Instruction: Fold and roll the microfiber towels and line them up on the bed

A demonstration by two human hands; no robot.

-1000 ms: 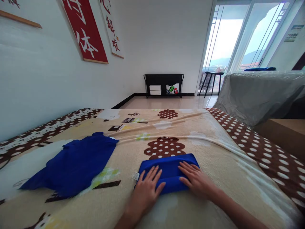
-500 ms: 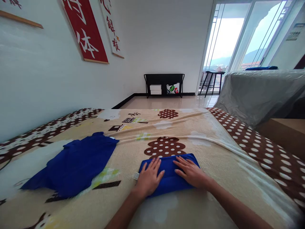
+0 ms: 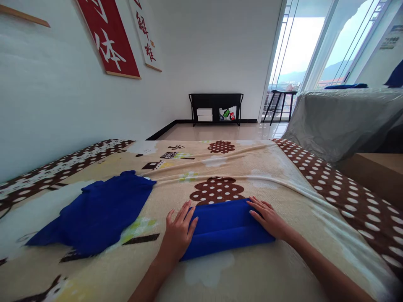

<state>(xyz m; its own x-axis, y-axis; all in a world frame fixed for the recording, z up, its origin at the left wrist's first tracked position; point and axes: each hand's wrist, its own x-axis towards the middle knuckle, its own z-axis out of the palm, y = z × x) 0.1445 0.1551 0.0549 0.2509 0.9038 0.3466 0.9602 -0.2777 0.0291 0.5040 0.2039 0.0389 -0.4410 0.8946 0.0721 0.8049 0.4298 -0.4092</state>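
A folded blue cloth, roughly rectangular with a crease along its length, lies flat on the patterned blanket. My left hand rests at its left end, fingers stretched out and thumb apart. At the opposite end, my right hand lies with spread fingers on the cloth's upper right corner. Neither hand grips anything. To the left, a second blue cloth is spread unevenly on the blanket, apart from both hands; it may be a garment, but its kind is unclear.
A brown polka-dot border runs along the blanket's right side. Beyond it stand a cardboard box and plastic-covered furniture. A black rack is against the far wall, with a black stool near the glass door.
My hands have moved apart to the cloth's two ends, the left going left and the right going right. More of the folded cloth shows between them. The view has tilted slightly down.
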